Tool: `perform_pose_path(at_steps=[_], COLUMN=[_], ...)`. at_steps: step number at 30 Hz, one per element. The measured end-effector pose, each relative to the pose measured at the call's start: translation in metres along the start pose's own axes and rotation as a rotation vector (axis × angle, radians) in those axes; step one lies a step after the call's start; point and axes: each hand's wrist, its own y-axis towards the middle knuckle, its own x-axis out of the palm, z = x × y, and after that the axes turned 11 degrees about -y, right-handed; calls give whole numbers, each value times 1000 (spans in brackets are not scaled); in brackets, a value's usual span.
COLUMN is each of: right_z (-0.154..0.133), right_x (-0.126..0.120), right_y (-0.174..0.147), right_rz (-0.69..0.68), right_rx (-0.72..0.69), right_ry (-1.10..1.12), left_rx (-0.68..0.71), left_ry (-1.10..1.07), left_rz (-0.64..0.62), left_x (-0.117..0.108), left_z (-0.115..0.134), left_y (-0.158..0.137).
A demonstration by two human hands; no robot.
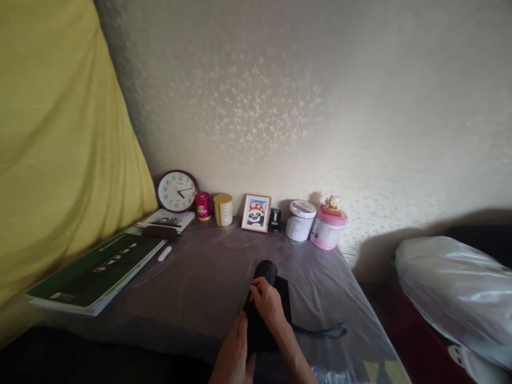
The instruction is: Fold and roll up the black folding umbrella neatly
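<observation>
A black item with a rounded, bulging top end (267, 268) and a flat dark part lies at the near middle of the table. It looks like a cloth pouch or case, but its exact kind is unclear. A dark strap (320, 332) trails from it to the right across the tabletop. My left hand (236, 346) grips its lower left side, the thumb along the edge. Bent over the upper part, my right hand (265, 298) has its fingers closed together on the black material. What lies under my fingers is hidden.
Along the wall stand a clock (178, 191), a pink can (203, 206), a yellow-lidded can (223, 209), a panda picture frame (256, 213) and two tubs. On the left lie a green book (100, 269) and a white pen-like object (164, 254). A plastic-wrapped bundle (456, 293) sits right of the table.
</observation>
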Motion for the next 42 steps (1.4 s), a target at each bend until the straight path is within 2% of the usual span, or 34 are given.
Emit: perform_pose_path(at_steps=[6, 8, 11, 18, 20, 23, 26, 29, 34, 38, 42], right_z=[-3, -4, -7, -8, -4, 5, 16, 22, 22, 22, 32], right_x=[-3, -4, -4, 4, 6, 7, 10, 15, 18, 20, 24], right_y=[-1, 0, 2, 5, 0, -11, -20, -17, 8, 35, 57], right_rz=[-47, -55, -79, -50, -27, 89, 192, 178, 101, 89, 188], right_rx=[-36, -47, -55, -87, -141, -261, -398, -482, -464, -459, -376], right_ry=[-15, -37, -66, -60, 49, 174, 113, 6, -73, -113, -140], left_rx=[-37, 29, 128, -91, -102, -114, -172, -237, -306, -397, -485], left_ry=[88, 119, 155, 119, 73, -17, -81, -93, -106, -118, -55], left_rz=[98, 105, 87, 24, 7, -19, -53, -117, -303, -393, -443], left_x=[-24, -27, -21, 6, 4, -3, -10, -14, -22, -36, -46], left_z=[12, 19, 25, 19, 16, 14, 13, 12, 9, 15, 25], left_y=[5, 11, 18, 18, 17, 16, 14, 15, 21, 31, 40])
